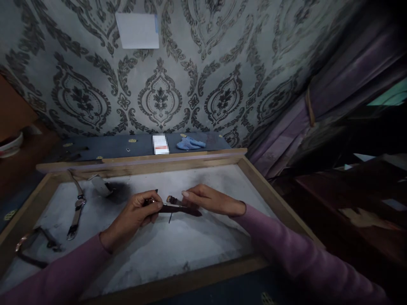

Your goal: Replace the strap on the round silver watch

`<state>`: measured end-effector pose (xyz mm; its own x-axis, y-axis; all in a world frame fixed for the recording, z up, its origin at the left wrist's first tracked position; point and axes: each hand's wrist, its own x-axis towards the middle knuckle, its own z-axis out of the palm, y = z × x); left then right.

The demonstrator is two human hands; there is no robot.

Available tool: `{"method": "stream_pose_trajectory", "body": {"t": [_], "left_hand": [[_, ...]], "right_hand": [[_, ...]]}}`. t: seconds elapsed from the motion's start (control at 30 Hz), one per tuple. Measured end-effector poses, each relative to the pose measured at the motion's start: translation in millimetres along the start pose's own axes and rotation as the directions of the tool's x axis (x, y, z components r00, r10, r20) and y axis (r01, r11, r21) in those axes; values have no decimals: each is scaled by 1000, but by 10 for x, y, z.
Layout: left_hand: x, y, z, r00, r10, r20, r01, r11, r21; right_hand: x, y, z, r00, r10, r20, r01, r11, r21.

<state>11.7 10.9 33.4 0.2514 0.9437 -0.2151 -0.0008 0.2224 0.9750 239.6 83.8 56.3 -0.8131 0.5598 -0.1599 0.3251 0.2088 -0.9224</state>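
While the left hand (pixel 140 209) pinches with thumb and curled fingers, gripping a dark-strapped watch (pixel 192 212) over the middle of the wooden tray (pixel 174 157), the right hand (pixel 211 199) reaches in from the tray's right side. Its fingers are extended and nearly together, the tips just beside the watch's strap; whether they have hold of anything, I cannot tell. The watch's case is mostly hidden by the left hand. A small buckle (pixel 171 198) shows between the hands, over the tray's middle, and a thin dark stick (pixel 171 217) lies just below them on the tray's pale base. Both arms wear purple sleeves.

Toward the tray's left side lies a second watch (pixel 79 203), its strap stretched out. A curved pale object (pixel 101 185) rests near the tray's far left corner, and a coppery watch (pixel 21 244) with a dark strap lies in its near left part.

Beyond the tray's far rim, a white packet (pixel 160 144), its print blurred, and a crumpled blue cloth (pixel 190 143) sit on the blue-covered counter (pixel 117 146). Patterned wallpaper (pixel 160 95) rises behind the tray, bearing a white sheet (pixel 138 31); a tied purple curtain (pixel 286 131) hangs beyond its far right corner.
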Motion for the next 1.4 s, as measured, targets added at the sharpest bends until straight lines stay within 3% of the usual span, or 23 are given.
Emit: {"method": "stream_pose_trajectory", "body": {"t": [0.1, 0.2, 0.27, 0.47, 0.6, 0.83, 1.13, 1.4], "left_hand": [[-5, 14, 47, 999, 2, 38, -3, 999, 34], [-12, 53, 101, 998, 10, 64, -15, 997, 71], [-17, 78, 125, 998, 18, 68, -24, 995, 96], [-42, 98, 112, 996, 20, 90, -33, 988, 148], [-63, 96, 58, 976, 7, 217, -19, 998, 54], [-91, 127, -25, 936, 34, 351, -6, 997, -81], [-95, 103, 1, 941, 39, 335, 11, 989, -145], [-87, 129, 28, 939, 58, 340, 32, 967, -253]], "right_hand": [[48, 26, 107, 1000, -5, 25, 5, 1000, -26], [77, 44, 235, 982, 20, 187, -50, 987, 152], [79, 47, 308, 973, 10, 230, -68, 968, 244], [24, 8, 384, 985, -170, 38, 171, 985, -34], [-16, -35, 369, 973, -231, 17, 231, 968, -93], [-57, -76, 378, 976, -217, -15, 214, 971, -108], [-81, -102, 362, 978, -209, -16, 203, 964, -173], [-74, -110, 344, 974, -227, -21, 224, 969, -102]]}}
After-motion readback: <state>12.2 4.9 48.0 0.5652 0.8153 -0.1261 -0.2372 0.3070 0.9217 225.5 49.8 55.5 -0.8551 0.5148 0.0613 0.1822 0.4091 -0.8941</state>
